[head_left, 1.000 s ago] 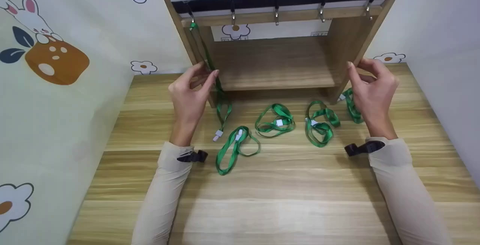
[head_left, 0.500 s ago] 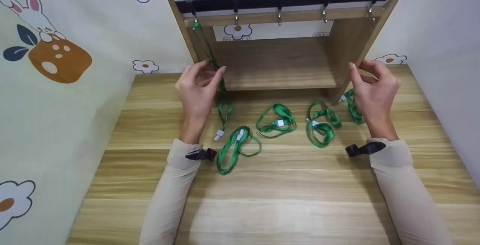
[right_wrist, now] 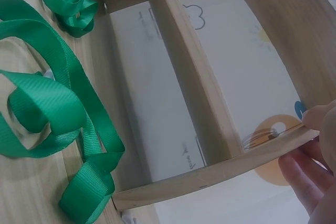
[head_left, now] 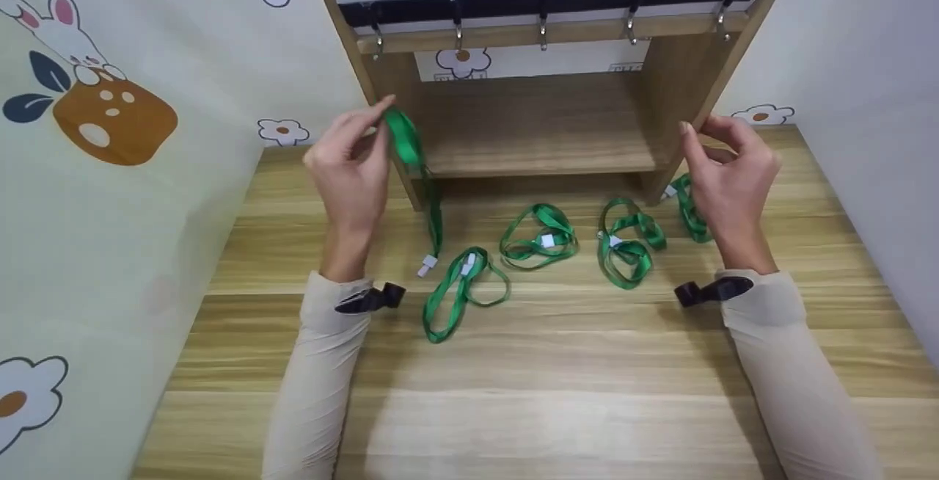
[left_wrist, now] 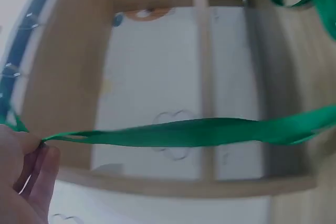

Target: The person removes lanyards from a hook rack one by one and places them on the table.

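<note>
My left hand (head_left: 351,172) pinches a green lanyard (head_left: 403,139) between thumb and fingertips, just left of the wooden shelf unit (head_left: 543,124). The strap hangs down from the fingers, and its white clip (head_left: 428,266) is low, beside the unit's left foot. In the left wrist view the taut green strap (left_wrist: 194,132) runs across from the fingertips to the right edge. My right hand (head_left: 736,172) holds the front edge of the unit's right side panel, thumb inside and fingers outside; the right wrist view shows the fingers (right_wrist: 302,171) around this wooden edge (right_wrist: 210,179).
Several metal hooks (head_left: 543,32) line the dark strip under the unit's white top edge. On the wood-grain table (head_left: 557,392) lie coiled green lanyards: one at left (head_left: 458,304), others in the middle (head_left: 539,238) and right (head_left: 627,245), and one beside the right hand (head_left: 689,208).
The lanyard that hung from the leftmost hook is now off it, in my left hand. That hand went slightly right, then back left, pinching the strap. My right hand stays on the panel.
</note>
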Motion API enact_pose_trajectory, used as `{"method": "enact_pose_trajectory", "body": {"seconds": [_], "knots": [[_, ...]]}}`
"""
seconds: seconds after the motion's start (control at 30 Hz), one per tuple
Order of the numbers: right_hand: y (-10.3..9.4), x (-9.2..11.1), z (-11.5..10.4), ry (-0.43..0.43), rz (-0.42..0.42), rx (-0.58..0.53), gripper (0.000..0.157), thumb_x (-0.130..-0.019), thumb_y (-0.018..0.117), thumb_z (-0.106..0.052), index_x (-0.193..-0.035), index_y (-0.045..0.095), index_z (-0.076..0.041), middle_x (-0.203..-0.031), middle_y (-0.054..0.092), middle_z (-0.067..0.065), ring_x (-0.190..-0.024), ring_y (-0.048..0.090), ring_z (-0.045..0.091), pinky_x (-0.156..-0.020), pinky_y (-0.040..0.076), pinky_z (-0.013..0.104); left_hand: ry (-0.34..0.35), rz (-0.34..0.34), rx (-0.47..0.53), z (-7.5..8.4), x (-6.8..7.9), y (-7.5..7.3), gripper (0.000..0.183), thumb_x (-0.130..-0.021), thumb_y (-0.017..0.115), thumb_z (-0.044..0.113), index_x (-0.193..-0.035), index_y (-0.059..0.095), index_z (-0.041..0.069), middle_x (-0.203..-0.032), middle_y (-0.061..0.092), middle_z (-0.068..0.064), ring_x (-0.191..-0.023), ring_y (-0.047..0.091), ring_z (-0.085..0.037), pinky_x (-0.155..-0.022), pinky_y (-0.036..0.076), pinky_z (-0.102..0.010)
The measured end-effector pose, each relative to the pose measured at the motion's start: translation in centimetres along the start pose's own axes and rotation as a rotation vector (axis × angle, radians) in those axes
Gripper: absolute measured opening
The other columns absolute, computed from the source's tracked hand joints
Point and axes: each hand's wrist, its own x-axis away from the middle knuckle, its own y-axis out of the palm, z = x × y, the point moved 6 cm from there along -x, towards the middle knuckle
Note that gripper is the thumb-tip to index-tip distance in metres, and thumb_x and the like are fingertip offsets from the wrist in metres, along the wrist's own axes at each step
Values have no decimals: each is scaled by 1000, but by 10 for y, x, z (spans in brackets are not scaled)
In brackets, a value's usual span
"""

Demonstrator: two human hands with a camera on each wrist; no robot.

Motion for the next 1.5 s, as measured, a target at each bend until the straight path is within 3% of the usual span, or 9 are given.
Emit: {"method": "enact_pose_trajectory", "body": {"seconds": [0.13,0.33,0.63,0.8,0.93,1.17,1.3,1.5], "knots": [[0,0,1,-2,3,0,32,-96,84,-28,-120,80,-7,-120,82,9,-113,78,12,-93,65,21,54,28,24,18,-14,-19,17,-97,79,1,-111,86,8,-100,82,-12,-92,80,-19,-84,69,-28],[-2,0,0,5,0,13,33,-97,83,-30,-121,80,-8,-121,81,8,-115,78,14,-95,65,23,78,0,14,35,-23,-39,17,-97,78,-3,-110,86,6,-101,82,-13,-95,79,-14,-87,69,-28],[-3,2,-1,16,2,26,32,-98,83,-30,-123,80,-10,-122,82,7,-116,78,14,-95,64,21,46,41,-54,37,-43,-54,15,-99,78,5,-111,86,8,-101,82,-9,-97,80,-19,-83,68,-24],[-1,1,-2,21,-6,28,32,-98,82,-31,-123,80,-11,-122,81,6,-115,78,14,-94,64,19,61,-7,-44,33,-37,-52,17,-98,78,1,-111,86,7,-102,82,-11,-97,79,-12,-84,68,-24],[-1,1,-3,3,2,8,32,-98,83,-29,-122,80,-9,-121,82,8,-113,79,13,-92,64,18,72,-130,-13,27,-26,-45,19,-95,79,-5,-110,85,4,-103,83,-10,-97,78,-5,-85,67,-23],[1,2,-4,-2,10,-20,30,-97,84,-27,-120,81,-8,-119,82,9,-110,78,10,-91,64,18,107,-448,-127,6,-7,-39,18,-98,79,3,-113,86,11,-106,84,-4,-94,80,-18,-86,63,-14],[0,1,-6,5,9,-18,30,-97,83,-28,-120,81,-9,-120,82,8,-111,78,10,-92,64,17,31,-632,-207,-15,5,-38,19,-99,77,2,-115,85,10,-110,84,-5,-99,81,-19,-87,67,-24],[0,2,-8,23,3,-7,31,-98,82,-29,-122,80,-9,-122,82,7,-114,77,12,-94,65,21,-151,-917,-263,-52,33,-26,19,-100,74,0,-115,84,4,-108,83,-12,-94,80,-25,-84,71,-44]]}}
